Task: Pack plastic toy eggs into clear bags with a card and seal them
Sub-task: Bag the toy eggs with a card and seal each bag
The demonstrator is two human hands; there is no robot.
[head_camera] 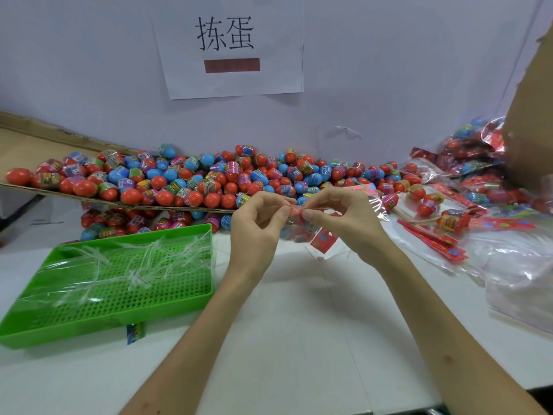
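My left hand (pixel 257 223) and my right hand (pixel 344 217) meet above the white table and pinch the red top edge of a clear bag (pixel 317 235) between thumbs and fingertips. The bag hangs below my fingers with a red card (pixel 324 241) inside; the eggs in it are mostly hidden behind my hands. A big heap of red and blue plastic toy eggs (pixel 185 181) lies behind my hands on a cardboard sheet (pixel 27 145). Red cards (pixel 437 241) and loose eggs (pixel 452 220) lie to the right.
A green perforated tray (pixel 119 301) with clear peel-off strips stands at the left front. Filled bags (pixel 472 151) pile up at the back right beside a cardboard box (pixel 529 121). Empty clear bags (pixel 520 283) lie at the right. A paper sign (pixel 227 46) hangs on the wall.
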